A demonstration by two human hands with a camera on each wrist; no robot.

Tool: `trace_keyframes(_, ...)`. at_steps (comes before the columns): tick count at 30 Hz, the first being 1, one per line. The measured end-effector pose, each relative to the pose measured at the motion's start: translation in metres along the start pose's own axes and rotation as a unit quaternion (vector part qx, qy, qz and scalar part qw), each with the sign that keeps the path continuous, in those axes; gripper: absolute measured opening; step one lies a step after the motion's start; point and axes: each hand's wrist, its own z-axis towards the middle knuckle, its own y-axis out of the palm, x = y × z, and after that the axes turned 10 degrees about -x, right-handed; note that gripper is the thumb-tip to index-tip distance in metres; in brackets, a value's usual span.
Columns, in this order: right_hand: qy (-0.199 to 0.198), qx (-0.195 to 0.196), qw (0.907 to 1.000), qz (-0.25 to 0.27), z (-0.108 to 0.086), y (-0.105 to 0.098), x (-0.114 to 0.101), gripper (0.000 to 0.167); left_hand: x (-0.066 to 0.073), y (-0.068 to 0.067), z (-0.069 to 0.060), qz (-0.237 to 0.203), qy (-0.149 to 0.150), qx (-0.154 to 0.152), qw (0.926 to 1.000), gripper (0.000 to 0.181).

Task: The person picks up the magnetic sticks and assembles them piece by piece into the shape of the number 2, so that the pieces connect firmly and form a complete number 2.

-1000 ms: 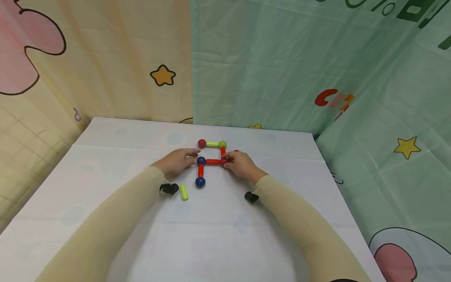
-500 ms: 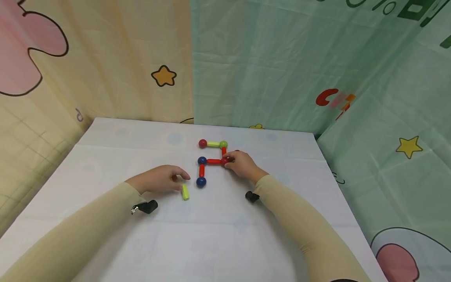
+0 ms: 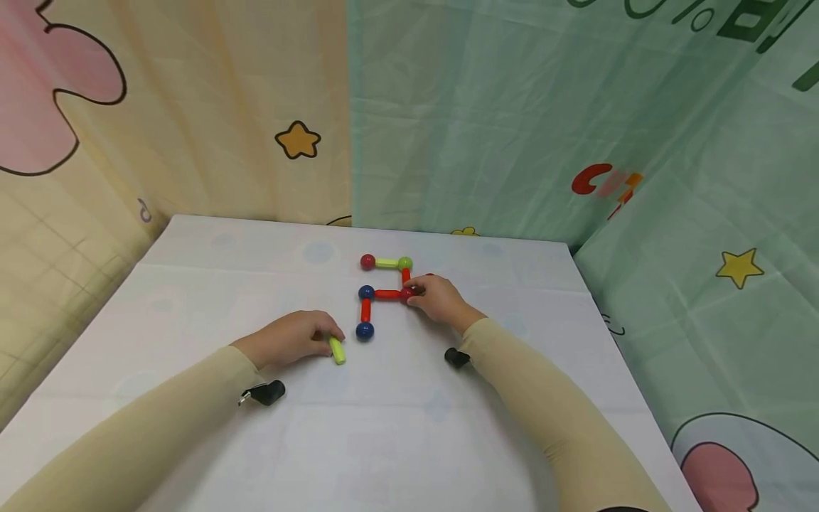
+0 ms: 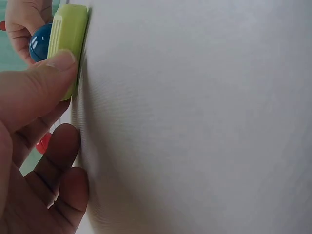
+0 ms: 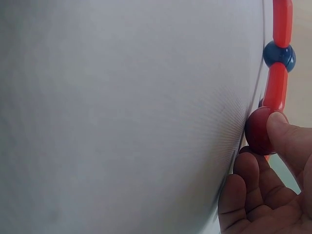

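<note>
My left hand (image 3: 291, 338) pinches a yellow-green rod (image 3: 339, 353) low over the white table; in the left wrist view the thumb presses on the rod (image 4: 68, 31). Ahead of it lies a flat, joined shape of balls and rods. My right hand (image 3: 441, 299) holds the dark red ball (image 5: 258, 129) at its right corner between thumb and fingers. From that ball a red rod (image 3: 387, 294) runs left to a blue ball (image 3: 366, 293). Another red rod (image 3: 365, 311) leads down to a second blue ball (image 3: 365, 331). Farther back are a green ball (image 3: 405, 263), a yellow-green rod (image 3: 387, 263) and a red ball (image 3: 367, 262).
A white cloth covers the table (image 3: 358, 441). Behind it hang patterned curtains (image 3: 448, 128), close to the back edge. A small red piece (image 3: 430, 274) shows partly behind the right hand. Black wrist devices (image 3: 265, 392) sit under both forearms.
My left hand has moved from beside the upper blue ball down and left to the loose yellow-green rod and taken hold of it. The right hand stays on the red ball.
</note>
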Motion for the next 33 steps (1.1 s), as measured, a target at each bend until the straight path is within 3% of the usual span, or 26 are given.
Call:
trace_keyframes(17, 0.006, 0.000, 1.0000, 0.005, -0.0015, -0.0012, -0.0027, 0.041, -0.0024, 0.0006, 0.0019, 0.012, -0.008, 0.007, 0.9999, 0.016)
trace_keyframes(22, 0.003, 0.000, 1.0000, 0.000, -0.0025, -0.0018, -0.0029, 0.040, -0.0018, -0.0018, 0.0007, -0.011, -0.022, 0.010, 0.9997, 0.020)
trace_keyframes(33, 0.010, -0.001, 0.9999, 0.006, -0.0004, -0.0004, -0.0024, 0.041, 0.0066, -0.0065, 0.0041, -0.038, 0.006, 0.064, 0.9972, 0.019)
